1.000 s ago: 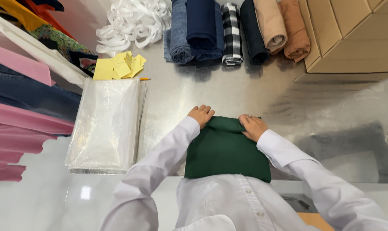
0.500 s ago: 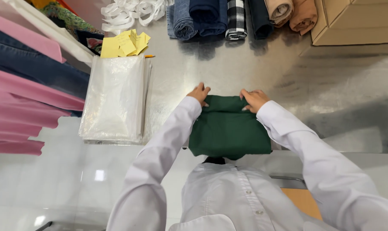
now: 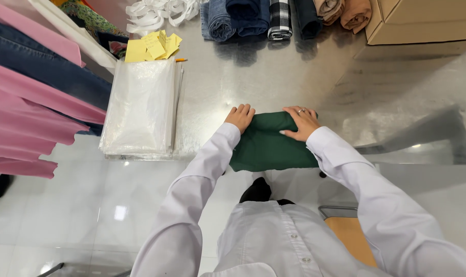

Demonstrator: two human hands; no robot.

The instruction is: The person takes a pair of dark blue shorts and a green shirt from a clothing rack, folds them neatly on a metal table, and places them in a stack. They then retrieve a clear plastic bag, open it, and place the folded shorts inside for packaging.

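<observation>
A folded dark green cloth (image 3: 271, 146) lies on the shiny metal table (image 3: 274, 82) at its near edge, in front of my white-sleeved arms. My left hand (image 3: 240, 117) rests on the cloth's far left corner, fingers curled over the fold. My right hand (image 3: 301, 122), with a ring on one finger, lies flat on the far right corner and presses it down. Both hands touch the cloth's far edge.
A stack of clear plastic bags (image 3: 140, 107) lies left of the cloth, yellow paper notes (image 3: 150, 46) behind it. Rolled fabrics (image 3: 279, 18) and white ribbon (image 3: 158, 11) line the far edge. A cardboard box (image 3: 423, 20) stands far right. Pink and denim garments (image 3: 32, 97) hang left.
The view has shifted, so the table's far things sit higher in frame. My hands have stayed on the green cloth's far corners, sliding slightly apart along its edge.
</observation>
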